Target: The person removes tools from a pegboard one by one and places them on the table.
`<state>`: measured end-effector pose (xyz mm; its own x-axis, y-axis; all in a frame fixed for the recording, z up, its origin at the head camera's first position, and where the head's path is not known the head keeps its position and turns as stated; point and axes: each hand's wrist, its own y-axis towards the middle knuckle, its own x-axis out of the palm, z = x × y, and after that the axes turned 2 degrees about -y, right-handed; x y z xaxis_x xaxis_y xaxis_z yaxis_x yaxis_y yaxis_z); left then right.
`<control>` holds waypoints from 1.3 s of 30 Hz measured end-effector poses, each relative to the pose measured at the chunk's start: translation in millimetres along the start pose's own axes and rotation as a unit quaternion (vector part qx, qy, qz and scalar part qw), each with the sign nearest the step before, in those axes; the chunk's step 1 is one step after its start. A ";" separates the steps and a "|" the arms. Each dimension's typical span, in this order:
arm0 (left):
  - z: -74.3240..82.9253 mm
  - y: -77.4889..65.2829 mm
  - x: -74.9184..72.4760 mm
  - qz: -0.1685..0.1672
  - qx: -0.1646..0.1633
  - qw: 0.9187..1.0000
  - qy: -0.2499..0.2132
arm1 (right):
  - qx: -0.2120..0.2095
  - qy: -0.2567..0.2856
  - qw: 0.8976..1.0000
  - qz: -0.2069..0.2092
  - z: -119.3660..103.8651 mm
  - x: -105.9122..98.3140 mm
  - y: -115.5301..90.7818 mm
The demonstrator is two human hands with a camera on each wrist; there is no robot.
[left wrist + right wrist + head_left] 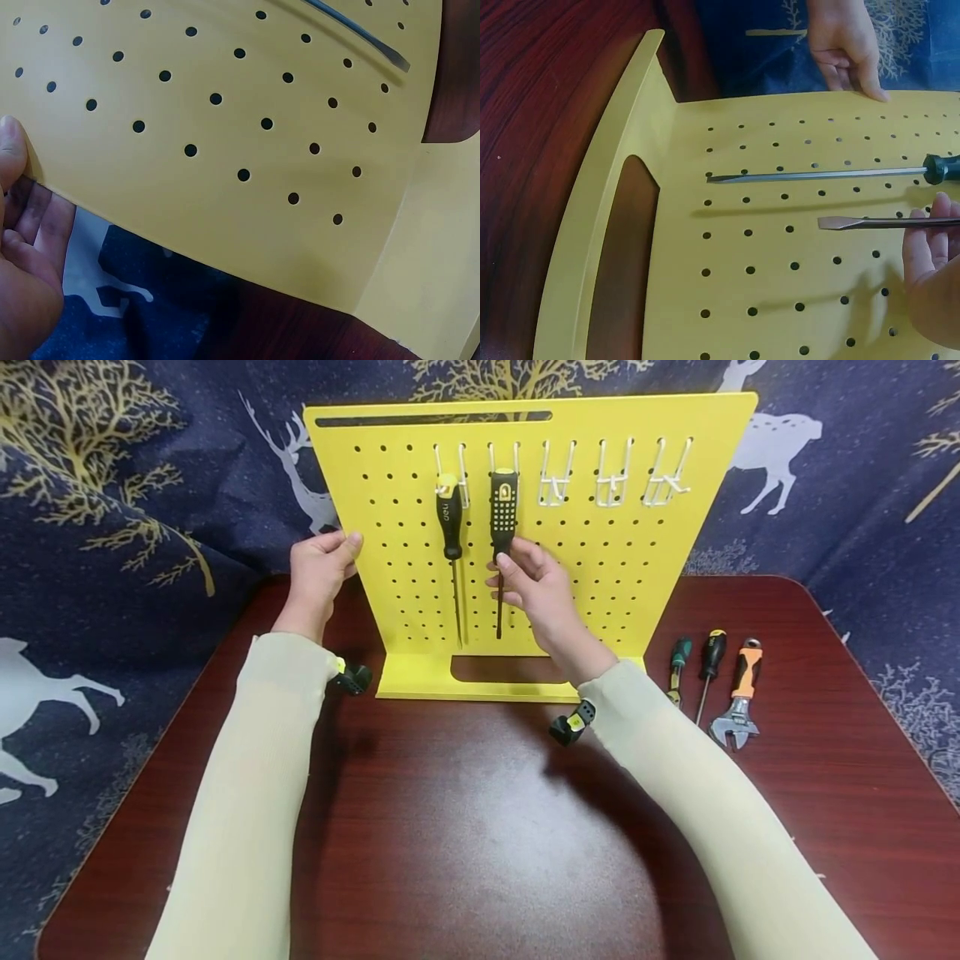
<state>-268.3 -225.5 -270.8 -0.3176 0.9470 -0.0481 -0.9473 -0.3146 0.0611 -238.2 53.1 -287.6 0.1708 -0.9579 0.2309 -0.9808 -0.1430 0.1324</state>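
Observation:
A yellow pegboard (pixel 420 610) stands upright on the table. My left hand (pixel 318 572) pinches its left edge, thumb in front and fingers behind; the left wrist view shows that hand (pixel 30 255) at the board's rim. My right hand (pixel 543 589) holds a black-and-yellow flathead screwdriver (pixel 503 510) where handle meets shaft, tip down, its top at the second white hook from the left. The right wrist view shows its blade (pixel 847 223) apart from the board. Left of it, another black-handled screwdriver (pixel 450 518) hangs from the first hook.
Three more white hooks (pixel 555 485) are on the board's right half. On the table (pixel 465 827) at right lie a green-handled tool (pixel 680 656), a black-and-yellow screwdriver (pixel 712 656) and an orange-handled adjustable wrench (pixel 745 681). A dark deer-patterned cloth (pixel 225 510) hangs behind.

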 end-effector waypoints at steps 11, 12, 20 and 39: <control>-2.1 0.8 -1.7 0.000 0.001 1.000 -0.017 | 0.014 0.020 1.000 -0.006 -4.0 2.9 -7.2; -1.8 0.3 -1.4 0.000 0.001 1.000 -0.015 | 0.015 0.018 1.000 -0.007 -5.0 3.1 -8.3; -0.4 -0.6 -0.1 0.000 -0.003 1.000 -0.015 | 0.008 0.010 1.000 -0.010 -10.9 2.5 -17.6; -1.3 -0.5 1.9 -0.001 0.018 1.000 -0.012 | -0.011 0.015 0.999 -0.027 -25.2 3.2 -39.1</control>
<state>-268.5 -223.6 -272.3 -0.3140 0.9491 -0.0238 -0.9456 -0.3104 0.0975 -197.0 61.9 -267.7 0.2267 -0.9412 0.2506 -0.9677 -0.1885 0.1675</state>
